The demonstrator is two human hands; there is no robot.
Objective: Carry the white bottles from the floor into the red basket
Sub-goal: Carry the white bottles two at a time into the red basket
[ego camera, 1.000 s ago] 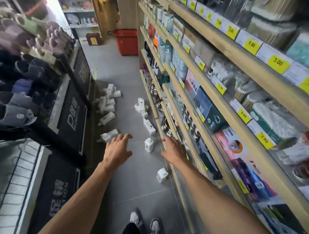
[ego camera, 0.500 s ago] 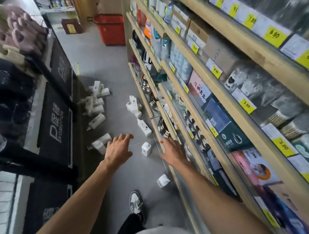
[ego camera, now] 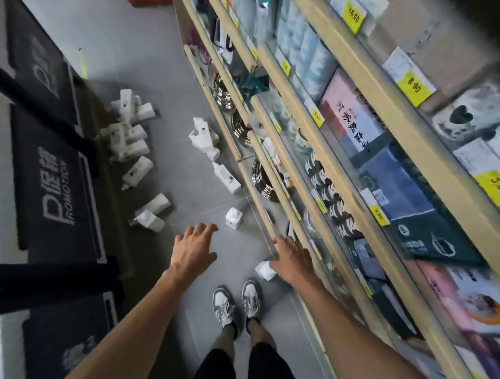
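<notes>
- Head view: the red basket (ego camera: 147, 1) is cut off at the top edge; only a thin red strip shows.
- The nearest bottle (ego camera: 265, 270) is partly hidden behind the right hand (ego camera: 293, 261), by the foot of the wooden shelves (ego camera: 319, 151).
- White bottles (ego camera: 129, 129) lie scattered on the grey floor (ego camera: 151, 54): a heap beside the black mats (ego camera: 51, 173), a cluster (ego camera: 203, 138) near the shelves, one upright bottle (ego camera: 233, 218) ahead of the hands.
- They are squarish, with pump tops and small dark labels; the print is too small to read.
- The left hand (ego camera: 192, 249) is spread flat, holding nothing; the right hand is likewise loose and empty, fingers extended.
- Two sneakers (ego camera: 236, 303) stand below.
</notes>
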